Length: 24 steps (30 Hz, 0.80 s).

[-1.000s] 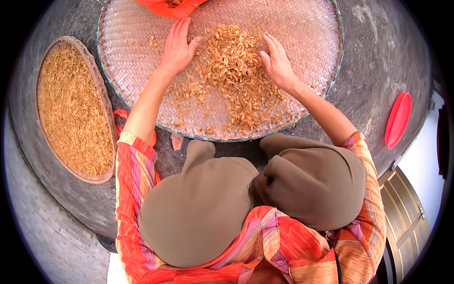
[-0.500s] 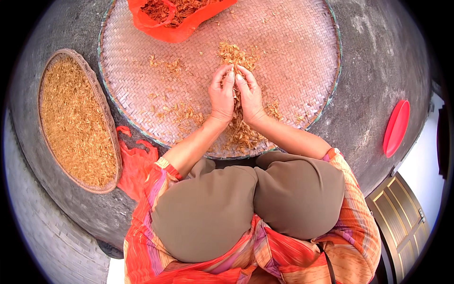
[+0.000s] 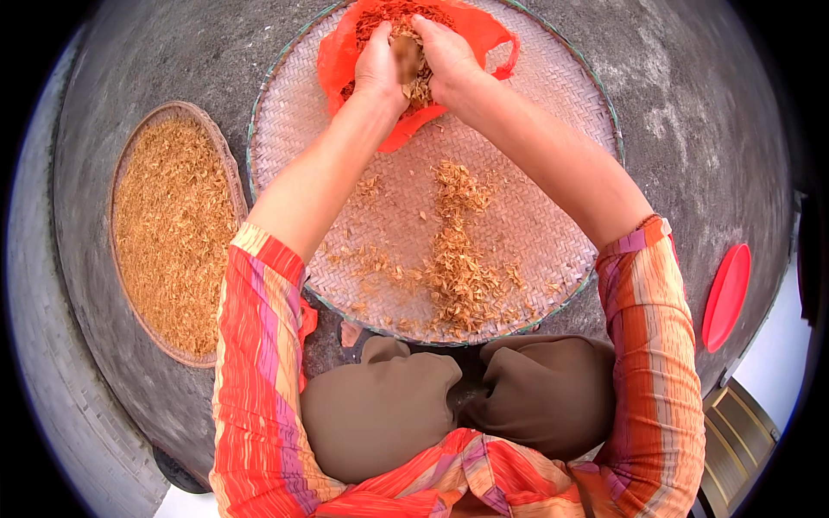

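Note:
At the far side of the round woven tray (image 3: 535, 229), my left hand (image 3: 378, 67) and my right hand (image 3: 447, 62) are cupped together over an orange-red plastic bag (image 3: 338, 59). Pale brown dried flakes (image 3: 420, 91) lie between the palms, with a brown blur near the fingers. Darker reddish flakes (image 3: 397, 12) fill the bag behind the fingertips. On the near half of the tray, a long heap of dried flakes (image 3: 458, 259) stretches toward my knees, with loose bits scattered to its left.
To the left, an oval woven basket (image 3: 230, 164) holds a thick layer of golden flakes (image 3: 173, 242). Some red plastic (image 3: 306, 326) shows by my left knee. A pink-red dish (image 3: 727, 298) stands out at the right on the grey floor (image 3: 673, 129).
Both hands have moved from the heap to the far bag, carrying flakes between them. My arms are now stretched forward, and the view has shifted so more of the bag shows.

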Each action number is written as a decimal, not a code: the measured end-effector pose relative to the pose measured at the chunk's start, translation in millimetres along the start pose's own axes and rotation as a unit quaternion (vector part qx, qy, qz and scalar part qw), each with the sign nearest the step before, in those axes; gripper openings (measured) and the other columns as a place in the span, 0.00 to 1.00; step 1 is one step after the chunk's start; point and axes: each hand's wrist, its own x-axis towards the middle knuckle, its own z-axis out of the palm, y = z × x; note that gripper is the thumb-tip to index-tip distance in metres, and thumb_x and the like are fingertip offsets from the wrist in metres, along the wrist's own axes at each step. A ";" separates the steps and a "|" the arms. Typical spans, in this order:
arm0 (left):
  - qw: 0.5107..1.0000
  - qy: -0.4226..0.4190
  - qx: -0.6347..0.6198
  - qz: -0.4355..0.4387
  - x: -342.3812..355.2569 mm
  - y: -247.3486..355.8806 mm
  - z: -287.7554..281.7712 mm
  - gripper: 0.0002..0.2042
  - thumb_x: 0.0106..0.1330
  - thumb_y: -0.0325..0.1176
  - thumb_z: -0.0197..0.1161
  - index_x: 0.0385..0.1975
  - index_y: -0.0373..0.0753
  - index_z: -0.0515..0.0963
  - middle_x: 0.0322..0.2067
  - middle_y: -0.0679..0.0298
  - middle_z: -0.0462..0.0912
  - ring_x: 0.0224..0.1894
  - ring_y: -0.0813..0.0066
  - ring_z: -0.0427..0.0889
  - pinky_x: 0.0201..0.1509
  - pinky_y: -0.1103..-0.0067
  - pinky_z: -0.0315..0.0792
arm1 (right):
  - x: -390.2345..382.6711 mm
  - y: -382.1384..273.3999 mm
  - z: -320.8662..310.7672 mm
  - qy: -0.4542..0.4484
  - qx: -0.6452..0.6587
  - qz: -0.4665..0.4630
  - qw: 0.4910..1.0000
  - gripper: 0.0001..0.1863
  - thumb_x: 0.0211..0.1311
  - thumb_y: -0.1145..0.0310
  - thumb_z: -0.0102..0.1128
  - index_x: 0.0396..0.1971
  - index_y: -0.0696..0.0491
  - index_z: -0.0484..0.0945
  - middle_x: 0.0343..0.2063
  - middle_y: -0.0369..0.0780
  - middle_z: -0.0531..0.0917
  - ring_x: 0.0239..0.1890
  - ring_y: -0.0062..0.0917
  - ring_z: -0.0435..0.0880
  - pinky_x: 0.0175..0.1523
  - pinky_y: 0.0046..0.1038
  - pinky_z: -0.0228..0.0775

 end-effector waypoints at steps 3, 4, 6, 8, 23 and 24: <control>0.998 0.058 0.025 -0.020 26.5 20.3 1.2 0.13 0.73 0.34 0.44 0.48 0.37 0.74 0.48 0.60 0.80 0.50 0.63 0.78 0.57 0.63 0.72 | 42.4 -1.1 13.1 0.020 0.051 0.072 0.996 0.13 0.64 0.68 0.49 0.45 0.57 0.75 0.39 0.43 0.80 0.39 0.28 0.80 0.42 0.34 0.75; 0.997 0.059 0.033 -0.029 30.0 18.7 13.2 0.14 0.73 0.34 0.44 0.49 0.37 0.74 0.50 0.59 0.79 0.52 0.61 0.77 0.59 0.60 0.71 | 78.5 8.9 -3.1 0.037 -0.031 0.065 0.997 0.12 0.64 0.69 0.47 0.42 0.56 0.76 0.39 0.44 0.80 0.38 0.31 0.79 0.42 0.35 0.73; 0.978 0.082 0.188 -0.030 32.3 28.7 16.3 0.14 0.73 0.32 0.43 0.52 0.38 0.73 0.53 0.59 0.76 0.57 0.60 0.73 0.62 0.56 0.67 | 111.0 19.5 -21.7 0.022 -0.132 0.061 0.989 0.12 0.63 0.69 0.47 0.42 0.55 0.77 0.40 0.43 0.80 0.39 0.31 0.78 0.41 0.36 0.72; 0.918 0.091 0.386 0.001 26.7 33.6 4.2 0.15 0.74 0.34 0.43 0.55 0.40 0.73 0.57 0.59 0.73 0.60 0.61 0.69 0.64 0.54 0.62 | 108.0 28.7 -43.5 0.037 -0.264 -0.024 0.963 0.15 0.60 0.72 0.46 0.46 0.55 0.77 0.41 0.44 0.80 0.41 0.31 0.78 0.44 0.35 0.71; 0.611 -0.072 0.724 0.311 30.5 22.8 -72.7 0.14 0.62 0.38 0.65 0.40 0.33 0.79 0.33 0.60 0.84 0.35 0.74 0.81 0.40 0.78 0.74 | 38.8 -26.6 -78.2 -0.088 -0.613 -0.138 0.773 0.22 0.67 0.51 0.50 0.45 0.54 0.80 0.38 0.40 0.84 0.42 0.27 0.82 0.47 0.31 0.72; 0.586 -0.057 0.734 0.339 34.8 20.1 -72.2 0.14 0.62 0.38 0.65 0.41 0.33 0.79 0.33 0.60 0.84 0.34 0.74 0.81 0.40 0.78 0.75 | 39.5 -31.1 -75.8 -0.101 -0.599 -0.136 0.782 0.27 0.65 0.45 0.47 0.47 0.54 0.79 0.41 0.43 0.83 0.45 0.30 0.81 0.49 0.33 0.71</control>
